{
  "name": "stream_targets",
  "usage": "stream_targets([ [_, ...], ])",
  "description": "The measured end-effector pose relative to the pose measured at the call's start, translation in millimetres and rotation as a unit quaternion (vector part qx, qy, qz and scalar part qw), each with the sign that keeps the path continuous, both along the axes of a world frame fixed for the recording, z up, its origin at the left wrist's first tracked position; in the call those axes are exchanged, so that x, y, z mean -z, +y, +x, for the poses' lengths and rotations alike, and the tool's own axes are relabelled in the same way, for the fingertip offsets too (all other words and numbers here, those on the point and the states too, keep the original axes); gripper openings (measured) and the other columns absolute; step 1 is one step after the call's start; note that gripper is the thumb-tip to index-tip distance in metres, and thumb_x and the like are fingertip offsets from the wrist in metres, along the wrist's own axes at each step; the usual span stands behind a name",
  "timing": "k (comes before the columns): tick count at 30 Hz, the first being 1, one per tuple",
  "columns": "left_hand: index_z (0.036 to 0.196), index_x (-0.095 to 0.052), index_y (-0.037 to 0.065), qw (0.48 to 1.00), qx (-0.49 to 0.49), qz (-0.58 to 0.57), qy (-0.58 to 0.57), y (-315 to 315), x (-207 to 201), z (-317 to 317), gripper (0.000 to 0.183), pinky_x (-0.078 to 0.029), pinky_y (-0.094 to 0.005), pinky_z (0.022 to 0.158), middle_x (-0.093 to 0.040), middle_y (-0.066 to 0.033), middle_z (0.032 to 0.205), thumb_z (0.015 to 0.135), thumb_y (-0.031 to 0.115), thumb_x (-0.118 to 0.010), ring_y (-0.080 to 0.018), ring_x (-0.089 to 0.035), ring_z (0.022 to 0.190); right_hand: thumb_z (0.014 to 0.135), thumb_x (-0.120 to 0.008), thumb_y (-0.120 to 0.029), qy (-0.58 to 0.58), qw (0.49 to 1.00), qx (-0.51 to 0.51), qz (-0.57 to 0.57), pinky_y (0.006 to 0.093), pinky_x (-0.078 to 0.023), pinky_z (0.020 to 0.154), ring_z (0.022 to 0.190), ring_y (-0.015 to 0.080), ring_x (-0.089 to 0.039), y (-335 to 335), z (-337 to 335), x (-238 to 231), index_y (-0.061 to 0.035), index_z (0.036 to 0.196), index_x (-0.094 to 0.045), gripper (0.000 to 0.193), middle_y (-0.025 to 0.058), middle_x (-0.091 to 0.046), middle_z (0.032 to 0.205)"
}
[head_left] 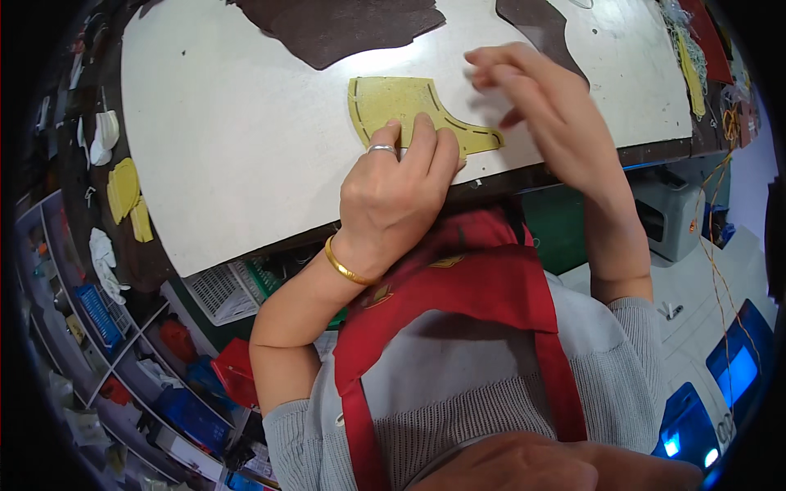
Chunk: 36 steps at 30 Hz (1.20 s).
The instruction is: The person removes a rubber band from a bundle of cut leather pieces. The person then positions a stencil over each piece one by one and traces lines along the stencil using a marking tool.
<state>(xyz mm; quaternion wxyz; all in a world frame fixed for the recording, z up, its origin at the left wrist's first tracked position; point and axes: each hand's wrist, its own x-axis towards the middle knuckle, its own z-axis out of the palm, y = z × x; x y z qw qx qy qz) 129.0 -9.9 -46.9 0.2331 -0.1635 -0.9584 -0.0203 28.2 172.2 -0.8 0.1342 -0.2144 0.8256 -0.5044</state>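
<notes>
Your left hand pins the yellow piece to the desk, upper centre of the frame; can't tell if it's pinching. Your right hand is loose, looks empty. Piece is probably light, stiffish; I'd hold the wide part, skinny tip might bend.

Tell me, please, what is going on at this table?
A person in a red apron has the left hand on a yellow piece with dark dashes, near the white tabletop's edge. The right hand, slightly blurred, is raised beside the yellow piece's narrow end, nothing visible in it. Dark brown pieces lie farther back.
</notes>
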Motion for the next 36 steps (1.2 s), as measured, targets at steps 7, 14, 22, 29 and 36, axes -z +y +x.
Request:
stream_targets([
  [7,0.081,-0.060,0.011,0.995,-0.004,0.093,-0.018,0.4,-3.5,-8.9,0.030,-0.049,-0.0325,0.053,-0.059,-0.0031,0.085,0.075,0.029,-0.083,-0.0220,-0.060,0.072,0.088,-0.071,-0.035,0.113,0.945,-0.097,0.292,0.0446,-0.055,0.071,0.079,0.0342,-0.071,-17.6,-2.7,1.8,-0.0017,0.095,-0.070,0.034,0.0180,-0.071,0.081],
  [14,0.118,-0.063,-0.002,0.992,-0.064,0.111,-0.022,-48.5,-11.2,-51.9,0.049,-0.051,-0.0438,0.093,-0.064,-0.0175,0.119,0.077,0.019,-0.081,-0.0358,-0.061,0.110,0.093,-0.072,-0.019,-0.088,0.985,0.053,0.142,0.0251,-0.051,0.073,0.082,0.0078,-0.064,61.8,-58.4,1.5,-0.0011,0.101,-0.074,0.019,0.0036,-0.073,0.086],
  [22,0.106,-0.069,0.002,0.989,0.050,0.131,-0.054,-40.0,-2.8,15.2,0.029,-0.053,-0.0389,0.080,-0.065,-0.0094,0.102,0.078,0.006,-0.076,-0.0281,-0.064,0.093,0.098,-0.069,-0.018,-0.049,0.998,0.030,-0.010,0.0246,-0.052,0.064,0.078,0.0069,-0.064,40.9,-19.6,3.8,-0.0036,0.109,-0.074,0.019,0.0005,-0.071,0.089],
  [29,0.102,-0.069,-0.001,0.968,0.042,0.248,-0.018,-51.0,11.0,20.2,0.027,-0.058,-0.0389,0.082,-0.068,-0.0126,0.103,0.075,0.001,-0.072,-0.0314,-0.067,0.100,0.098,-0.067,-0.022,-0.138,0.984,-0.062,0.090,0.0280,-0.050,0.054,0.054,0.0127,-0.064,-13.5,6.2,18.7,-0.0016,0.100,-0.072,0.021,0.0049,-0.064,0.061],
  [36,0.107,-0.072,0.001,0.973,0.050,0.225,-0.032,-53.5,4.6,19.3,0.031,-0.059,-0.0380,0.082,-0.070,-0.0123,0.110,0.076,-0.002,-0.071,-0.0306,-0.068,0.102,0.096,-0.066,-0.025,0.034,0.983,-0.100,0.148,0.0342,-0.050,0.055,0.051,0.0227,-0.063,-19.6,7.9,20.3,-0.0051,0.097,-0.072,0.020,0.0079,-0.063,0.058],
])
